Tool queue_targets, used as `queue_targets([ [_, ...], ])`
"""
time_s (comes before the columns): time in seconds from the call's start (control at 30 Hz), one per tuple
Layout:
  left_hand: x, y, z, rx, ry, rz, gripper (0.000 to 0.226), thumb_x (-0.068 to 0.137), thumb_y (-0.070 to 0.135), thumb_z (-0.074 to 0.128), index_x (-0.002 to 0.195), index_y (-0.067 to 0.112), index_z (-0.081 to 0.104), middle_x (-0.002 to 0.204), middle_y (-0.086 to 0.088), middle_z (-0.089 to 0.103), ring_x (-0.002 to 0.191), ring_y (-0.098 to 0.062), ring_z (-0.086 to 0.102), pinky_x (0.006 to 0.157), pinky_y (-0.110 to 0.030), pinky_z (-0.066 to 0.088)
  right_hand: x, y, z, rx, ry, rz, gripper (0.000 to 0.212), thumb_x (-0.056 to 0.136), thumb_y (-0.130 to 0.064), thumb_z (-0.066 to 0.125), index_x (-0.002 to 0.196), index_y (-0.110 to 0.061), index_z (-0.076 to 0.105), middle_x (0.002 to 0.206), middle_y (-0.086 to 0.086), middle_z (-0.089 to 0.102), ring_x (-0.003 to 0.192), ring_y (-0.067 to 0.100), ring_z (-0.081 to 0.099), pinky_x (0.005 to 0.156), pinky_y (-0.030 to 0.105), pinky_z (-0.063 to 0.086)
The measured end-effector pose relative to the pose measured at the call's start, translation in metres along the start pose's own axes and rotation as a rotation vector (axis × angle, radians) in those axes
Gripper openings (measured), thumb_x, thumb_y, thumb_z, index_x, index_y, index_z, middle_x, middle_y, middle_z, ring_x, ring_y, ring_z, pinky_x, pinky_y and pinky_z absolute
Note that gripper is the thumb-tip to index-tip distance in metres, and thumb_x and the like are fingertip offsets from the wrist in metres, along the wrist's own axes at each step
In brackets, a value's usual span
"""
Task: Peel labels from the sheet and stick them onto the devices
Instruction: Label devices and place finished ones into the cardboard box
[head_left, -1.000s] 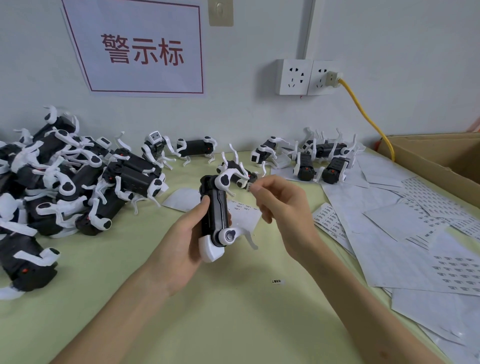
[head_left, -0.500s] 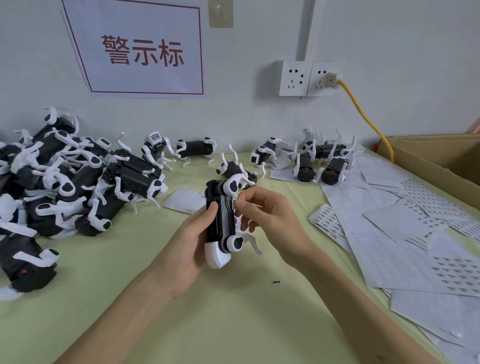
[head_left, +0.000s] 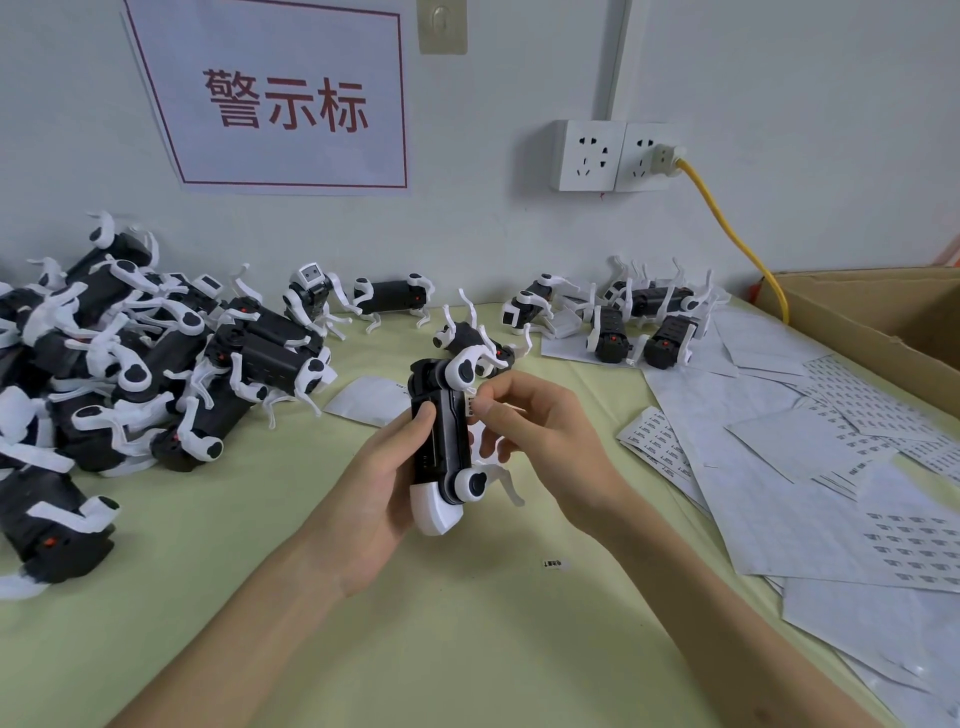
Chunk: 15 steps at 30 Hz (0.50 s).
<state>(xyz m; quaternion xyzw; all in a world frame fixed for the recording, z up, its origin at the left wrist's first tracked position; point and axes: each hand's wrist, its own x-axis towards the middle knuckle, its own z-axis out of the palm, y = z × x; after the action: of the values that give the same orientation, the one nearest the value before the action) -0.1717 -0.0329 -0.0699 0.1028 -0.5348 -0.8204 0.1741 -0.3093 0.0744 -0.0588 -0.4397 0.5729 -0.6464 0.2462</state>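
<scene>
Pale green bench is carrying piled devices and label sheets | left grip is clasping held device mid-air by its stiff black body, likely light, thin legs probably fragile | right grip is pinching flimsy label against its side.

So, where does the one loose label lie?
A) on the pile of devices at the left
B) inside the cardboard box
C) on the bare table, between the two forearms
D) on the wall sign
C: the loose label lies alone on the green table, nearer the camera than the device that the left hand holds.
</scene>
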Motion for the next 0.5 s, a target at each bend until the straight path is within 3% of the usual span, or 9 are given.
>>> queue_targets([
  [0.2,0.0,-0.0016,-0.0007,0.003,0.031,0.03,0.041,0.096,0.044,0.057,0.125,0.019,0.071,0.115,-0.004,0.073,0.106,-0.018,0.071,0.079,-0.024,0.056,-0.0002,0.0002,-0.0005,-0.019,0.013,-0.004,0.01,0.087,-0.026,0.066,0.08,-0.019,0.067,0.075,-0.003,0.063,0.064,0.016,0.06,0.06,0.022,0.045],
  [0.5,0.0011,-0.0038,-0.0023,0.027,0.028,0.04,0.047,0.097,0.044,0.056,0.133,0.017,0.065,0.13,-0.009,0.069,0.12,-0.024,0.066,0.087,-0.028,0.056,0.0001,0.0008,-0.0015,-0.016,0.041,0.017,0.016,0.098,-0.011,0.067,0.082,-0.015,0.068,0.079,0.0,0.065,0.063,0.016,0.062,0.059,0.025,0.048],
])
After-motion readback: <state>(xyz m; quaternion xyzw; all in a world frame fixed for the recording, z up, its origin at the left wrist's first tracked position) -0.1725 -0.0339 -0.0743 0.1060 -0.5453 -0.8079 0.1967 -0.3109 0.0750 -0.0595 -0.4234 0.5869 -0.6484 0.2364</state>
